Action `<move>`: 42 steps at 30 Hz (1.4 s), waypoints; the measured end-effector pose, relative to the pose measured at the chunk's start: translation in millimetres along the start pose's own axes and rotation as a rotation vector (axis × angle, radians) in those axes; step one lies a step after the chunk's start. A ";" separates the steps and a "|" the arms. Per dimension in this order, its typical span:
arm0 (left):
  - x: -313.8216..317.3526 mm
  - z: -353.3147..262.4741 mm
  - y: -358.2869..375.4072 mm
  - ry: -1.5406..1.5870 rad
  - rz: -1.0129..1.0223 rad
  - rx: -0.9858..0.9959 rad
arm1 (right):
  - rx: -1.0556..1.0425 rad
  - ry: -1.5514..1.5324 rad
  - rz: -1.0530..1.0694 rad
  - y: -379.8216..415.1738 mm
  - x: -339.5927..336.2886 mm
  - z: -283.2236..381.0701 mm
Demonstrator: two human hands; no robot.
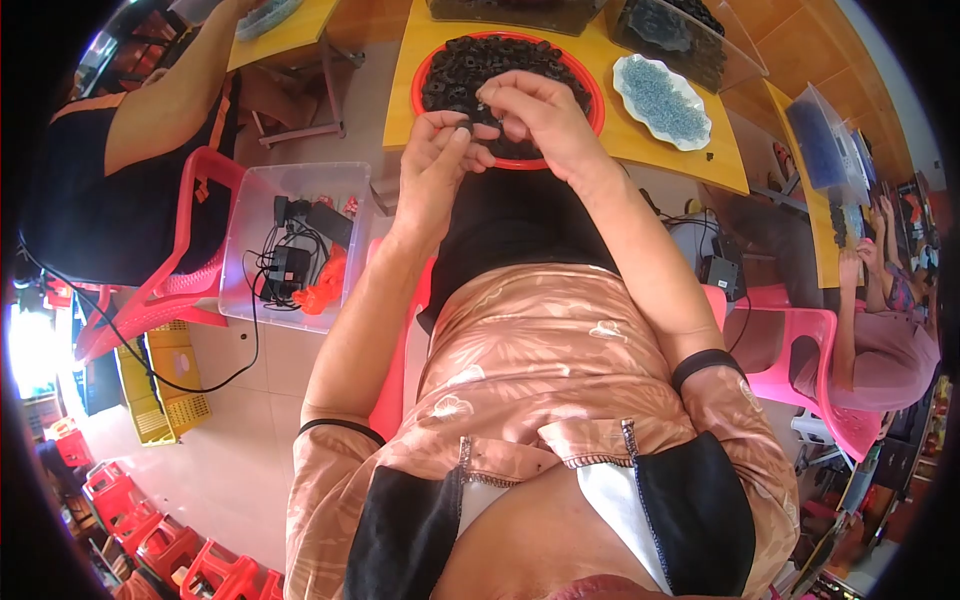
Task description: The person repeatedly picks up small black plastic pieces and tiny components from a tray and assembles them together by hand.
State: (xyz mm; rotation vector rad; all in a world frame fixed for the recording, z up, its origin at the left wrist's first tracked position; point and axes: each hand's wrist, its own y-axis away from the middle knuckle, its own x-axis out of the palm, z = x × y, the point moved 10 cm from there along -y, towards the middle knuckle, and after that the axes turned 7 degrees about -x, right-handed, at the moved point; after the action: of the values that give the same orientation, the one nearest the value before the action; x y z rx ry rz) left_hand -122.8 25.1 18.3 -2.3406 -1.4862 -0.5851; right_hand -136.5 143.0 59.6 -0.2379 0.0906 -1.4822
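Above a red-rimmed round basin [598, 110] heaped with small black parts [470, 62], both my hands are close together. My left hand [432, 165] is closed in a pinch, with a small black part [465, 126] between thumb and fingers. Just to its right, my right hand [545, 118] has its thumb and forefinger pressed together. Something tiny seems to be at those fingertips, too small to make out. A white scalloped dish [621, 92] of small bluish-clear pieces [665, 100] sits right of the basin on the yellow table [725, 160].
Clear bins [700, 45] stand at the table's far side. On my left are a plastic box [235, 250] with cables and adapters, a pink chair [185, 240] and a seated person [130, 200]. To my right, another person [880, 355] sits by a pink chair [790, 350].
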 end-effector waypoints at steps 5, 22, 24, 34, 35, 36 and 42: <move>6.4 -4.9 1.9 -0.017 0.047 0.041 | 0.012 -0.069 0.009 13.0 7.7 0.0; 15.2 -14.1 7.4 -0.143 0.009 0.048 | 0.052 -0.245 -0.077 24.1 -6.7 -3.7; 14.0 -12.6 6.6 -0.167 -0.006 0.029 | 0.051 -0.253 -0.085 24.9 -8.3 -4.6; 10.5 -0.1 3.6 -0.045 0.016 -0.065 | 0.054 -0.263 -0.097 27.9 -7.8 -6.0; 10.9 1.3 3.5 -0.044 0.023 -0.082 | 0.053 -0.260 -0.097 28.3 -7.2 -5.4; 10.7 1.4 3.3 -0.039 0.023 -0.078 | 0.052 -0.254 -0.104 28.7 -7.3 -4.2; 0.4 2.5 3.1 -0.016 -0.026 -0.053 | -0.016 -0.193 -0.136 29.8 -10.7 -1.5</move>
State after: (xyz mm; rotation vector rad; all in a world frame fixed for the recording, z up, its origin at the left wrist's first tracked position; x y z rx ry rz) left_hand -119.4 25.2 16.1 -2.3740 -1.5286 -0.6207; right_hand -108.7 155.5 50.9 -0.4051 -0.0701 -1.5861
